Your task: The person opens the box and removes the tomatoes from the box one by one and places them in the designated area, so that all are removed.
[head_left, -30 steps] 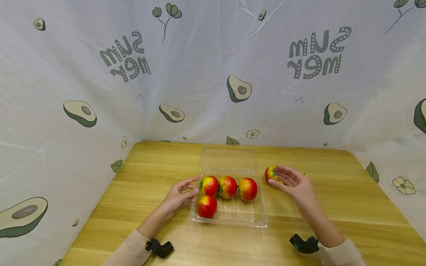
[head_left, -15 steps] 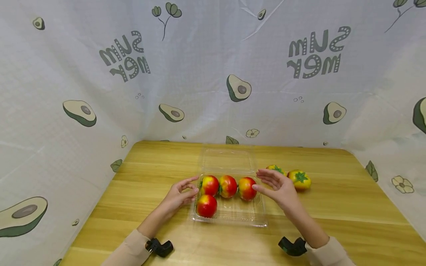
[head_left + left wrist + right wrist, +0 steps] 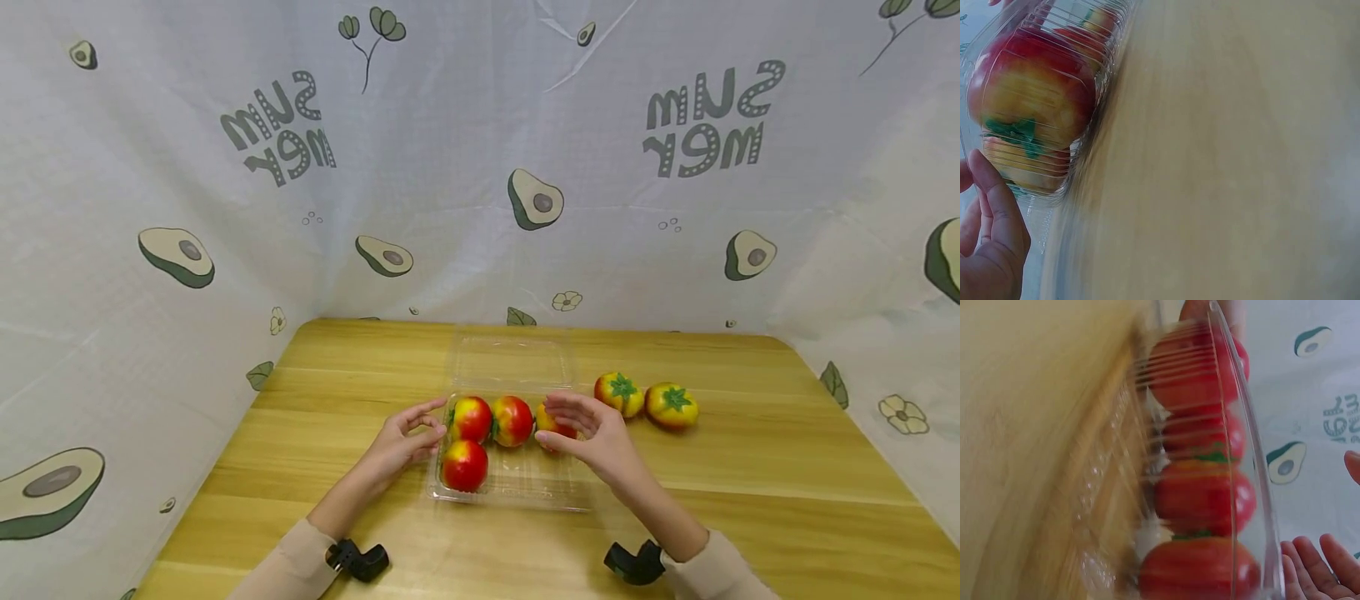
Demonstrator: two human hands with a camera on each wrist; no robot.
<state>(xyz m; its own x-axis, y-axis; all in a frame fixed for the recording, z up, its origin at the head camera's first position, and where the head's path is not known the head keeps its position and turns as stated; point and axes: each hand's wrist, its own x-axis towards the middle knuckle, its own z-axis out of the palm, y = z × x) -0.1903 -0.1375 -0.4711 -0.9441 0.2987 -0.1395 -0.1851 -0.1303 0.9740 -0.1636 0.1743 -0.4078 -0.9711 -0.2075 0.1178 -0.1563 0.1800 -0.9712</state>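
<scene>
A clear plastic clamshell box (image 3: 517,483) lies on the table with its lid folded back. Inside, three red-and-yellow fruits with green leafy tops, like persimmons, line the back row: a left one (image 3: 472,418), a middle one (image 3: 513,421) and a right one (image 3: 553,417). In front of the left one sits another fruit (image 3: 465,466). My left hand (image 3: 405,437) pinches the box's left rim between thumb and finger, also visible in the left wrist view. My right hand (image 3: 592,429) hovers over the box's right side, fingers and thumb spread, partly hiding the right fruit and holding nothing.
Two more such fruits, a nearer-left one (image 3: 619,394) and a right one (image 3: 672,406), lie on the wooden table (image 3: 750,467) right of the box. The transparent lid (image 3: 512,360) lies behind the box. A printed cloth (image 3: 450,167) hangs around the table.
My right hand has moved left, from over the two loose fruits to above the box's right side, uncovering those fruits. The left hand stays at the rim.
</scene>
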